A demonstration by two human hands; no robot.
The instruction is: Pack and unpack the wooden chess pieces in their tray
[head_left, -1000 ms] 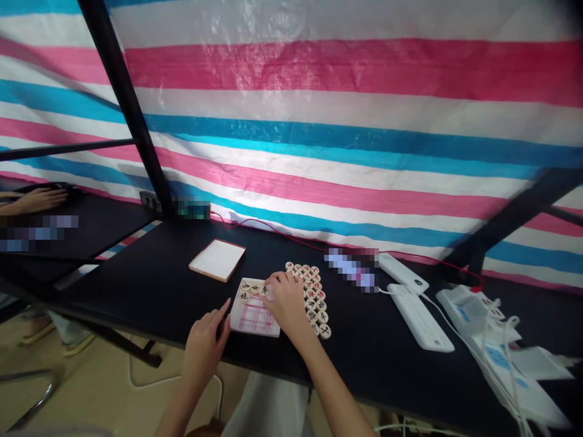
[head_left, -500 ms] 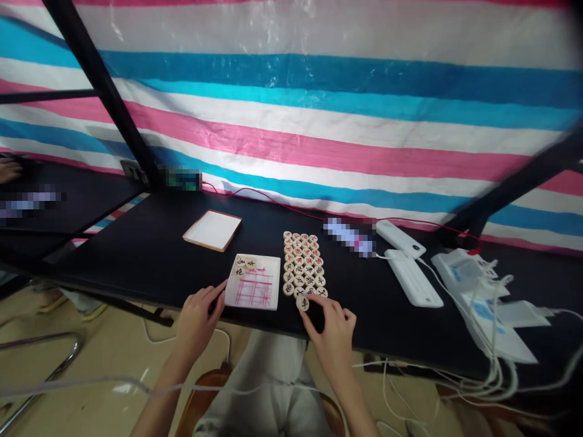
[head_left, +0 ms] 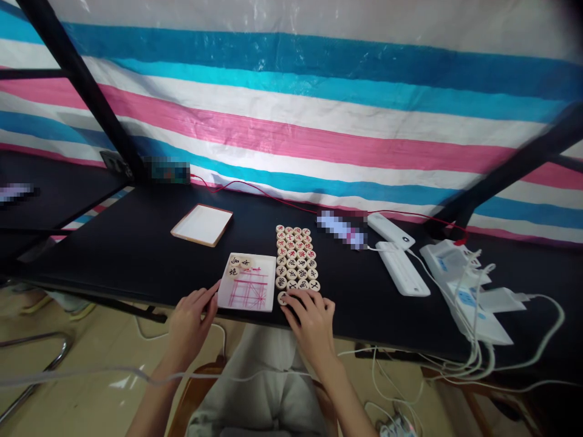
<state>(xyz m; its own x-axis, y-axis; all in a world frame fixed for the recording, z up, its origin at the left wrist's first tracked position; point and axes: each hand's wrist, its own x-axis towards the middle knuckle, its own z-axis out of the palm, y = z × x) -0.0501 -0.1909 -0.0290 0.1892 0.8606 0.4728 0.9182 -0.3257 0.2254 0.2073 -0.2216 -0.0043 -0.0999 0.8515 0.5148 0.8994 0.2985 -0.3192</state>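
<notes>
My left hand (head_left: 194,318) grips the left edge of a shallow white box (head_left: 269,285) between thumb and fingers. Red grid lines mark its bottom, and three Chinese chess pieces with black characters lie in its far left corner. My right hand (head_left: 312,321) is closed, its fingertips on a round Chinese chess piece (head_left: 282,298) at the near left end of a block of pieces. That block (head_left: 297,255) stands right of the box in neat rows, red characters at the back and black ones nearer me. My fingers partly cover the nearest row.
A box lid (head_left: 203,224) lies behind the box to the left. Rightward are a blurred-out phone (head_left: 342,229), two white power banks (head_left: 403,270) and a white power strip (head_left: 473,297) with tangled cables. A striped sheet (head_left: 291,121) hangs behind the black table (head_left: 136,243).
My right hand has carried the chess piece left, from over the near row to a spot in front of its left end. My left hand still grips the box; the view has shifted slightly.
</notes>
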